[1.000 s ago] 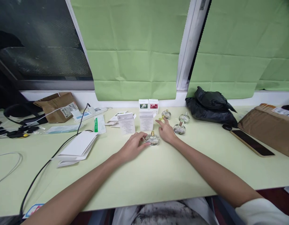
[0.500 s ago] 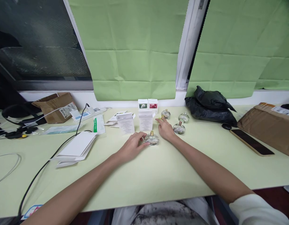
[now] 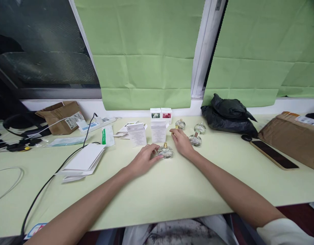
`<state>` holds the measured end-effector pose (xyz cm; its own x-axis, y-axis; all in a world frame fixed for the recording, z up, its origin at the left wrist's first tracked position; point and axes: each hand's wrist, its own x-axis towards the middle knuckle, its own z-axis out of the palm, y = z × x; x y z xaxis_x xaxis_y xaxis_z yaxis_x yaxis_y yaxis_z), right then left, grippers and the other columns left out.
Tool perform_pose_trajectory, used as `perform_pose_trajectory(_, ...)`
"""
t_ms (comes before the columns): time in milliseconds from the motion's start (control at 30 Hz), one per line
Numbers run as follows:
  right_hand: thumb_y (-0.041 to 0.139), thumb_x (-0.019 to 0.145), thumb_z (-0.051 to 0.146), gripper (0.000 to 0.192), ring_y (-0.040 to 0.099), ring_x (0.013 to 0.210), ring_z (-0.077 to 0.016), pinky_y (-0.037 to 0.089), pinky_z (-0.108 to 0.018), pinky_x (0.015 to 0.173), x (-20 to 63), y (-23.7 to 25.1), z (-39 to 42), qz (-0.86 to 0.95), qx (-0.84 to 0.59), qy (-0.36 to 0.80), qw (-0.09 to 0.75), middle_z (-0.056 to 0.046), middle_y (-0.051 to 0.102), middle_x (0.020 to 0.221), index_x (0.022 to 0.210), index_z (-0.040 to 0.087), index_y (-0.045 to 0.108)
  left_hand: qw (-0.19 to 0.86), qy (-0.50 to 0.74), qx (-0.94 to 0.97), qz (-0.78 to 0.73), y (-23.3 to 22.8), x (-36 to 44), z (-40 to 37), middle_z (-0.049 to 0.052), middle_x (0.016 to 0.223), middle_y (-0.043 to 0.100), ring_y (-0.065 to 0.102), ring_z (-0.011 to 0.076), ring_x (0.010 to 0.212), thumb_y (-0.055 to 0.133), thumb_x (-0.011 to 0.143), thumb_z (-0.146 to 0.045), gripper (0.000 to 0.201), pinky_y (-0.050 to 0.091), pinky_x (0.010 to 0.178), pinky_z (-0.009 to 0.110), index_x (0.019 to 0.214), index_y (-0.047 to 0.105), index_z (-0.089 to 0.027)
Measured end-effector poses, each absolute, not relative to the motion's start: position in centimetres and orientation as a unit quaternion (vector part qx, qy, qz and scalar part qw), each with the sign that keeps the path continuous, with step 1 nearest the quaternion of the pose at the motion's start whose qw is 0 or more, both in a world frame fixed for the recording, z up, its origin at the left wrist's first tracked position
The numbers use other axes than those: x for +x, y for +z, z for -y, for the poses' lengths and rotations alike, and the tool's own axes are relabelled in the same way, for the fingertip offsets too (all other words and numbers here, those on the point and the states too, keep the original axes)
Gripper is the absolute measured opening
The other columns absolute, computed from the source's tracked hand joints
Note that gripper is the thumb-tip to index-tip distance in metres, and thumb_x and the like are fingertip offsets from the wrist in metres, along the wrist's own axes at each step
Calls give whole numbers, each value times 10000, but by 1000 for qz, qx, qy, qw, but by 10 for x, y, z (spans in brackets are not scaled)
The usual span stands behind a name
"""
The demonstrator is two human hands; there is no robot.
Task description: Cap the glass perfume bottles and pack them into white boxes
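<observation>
A round clear glass bottle (image 3: 165, 152) with a gold neck stands on the pale green table (image 3: 157, 190). My left hand (image 3: 144, 158) is curled against its left side, thumb and fingers touching the glass. My right hand (image 3: 182, 142) lies just right of and behind that bottle. Its fingertips are at a small gold cap (image 3: 175, 127); whether they grip it is unclear. Three more glass bottles stand behind the right hand: one (image 3: 180, 124), another (image 3: 199, 128) and a third (image 3: 195, 140). Two white printed boxes (image 3: 138, 134) (image 3: 158, 132) stand behind the left hand.
Two small picture boxes (image 3: 161, 114) stand by the wall. A stack of white flat cartons (image 3: 84, 160) and a black cable (image 3: 52, 177) lie at the left. A black bag (image 3: 229, 115), a phone (image 3: 274, 155) and a brown parcel (image 3: 292, 139) are at the right.
My right hand's fingers have curled in slightly at the gold cap. My left hand and the bottle stay where they were.
</observation>
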<state>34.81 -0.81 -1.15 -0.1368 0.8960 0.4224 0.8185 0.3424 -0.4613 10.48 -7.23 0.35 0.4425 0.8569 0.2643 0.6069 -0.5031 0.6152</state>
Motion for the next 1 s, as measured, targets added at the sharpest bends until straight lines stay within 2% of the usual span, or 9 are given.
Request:
perform_pose_trajectory(133, 420, 1085, 315, 275, 660, 965, -231, 566, -403, 892, 351, 8, 30, 758, -476, 99, 435, -86, 611, 1242, 1275, 286, 617, 225, 288, 814, -451, 2, 105, 73, 48, 1040, 665, 606, 246, 960, 641, 978, -479, 283, 465, 834, 361, 1134, 638, -243)
perform_pose_trajectory(233, 495, 1067, 346, 315, 645, 979, -210, 589, -341, 775, 349, 22, 49, 748, -392, 184, 503, -82, 598, 1294, 1376, 307, 546, 225, 290, 818, -442, 1, 105, 73, 48, 1041, 666, 615, 244, 961, 647, 976, -477, 288, 468, 849, 363, 1142, 639, -241)
perform_pose_trajectory(300, 539, 1055, 344, 344, 650, 1000, -198, 597, -343, 830, 346, 27, 61, 744, -355, 232, 517, -70, 608, 1296, 1398, 317, 540, 224, 290, 819, -441, 1, 105, 72, 49, 1044, 665, 620, 244, 964, 651, 974, -483, 306, 470, 851, 364, 1161, 638, -241)
perform_pose_trajectory(467, 587, 1040, 319, 248, 679, 1072, -203, 577, -373, 971, 341, 21, 73, 731, -330, 259, 538, -55, 663, 1250, 1283, 294, 625, 223, 289, 818, -444, -1, 105, 71, 53, 1052, 662, 623, 246, 969, 648, 975, -493, 317, 474, 860, 372, 1167, 639, -240)
perform_pose_trajectory(767, 568, 1045, 298, 254, 719, 1010, -204, 593, -380, 932, 339, 16, 76, 761, -325, 260, 498, -55, 696, 1224, 1291, 291, 632, 223, 294, 820, -437, 2, 105, 72, 44, 1009, 669, 613, 235, 914, 646, 976, -486, 312, 473, 811, 361, 1178, 650, -247)
perform_pose_trajectory(1000, 551, 1050, 290, 260, 713, 1052, -213, 577, -377, 938, 337, 17, 78, 771, -327, 246, 489, -52, 705, 1222, 1298, 287, 629, 235, 295, 813, -444, 3, 107, 73, 46, 1044, 683, 618, 236, 929, 648, 973, -496, 324, 481, 807, 355, 1198, 666, -265)
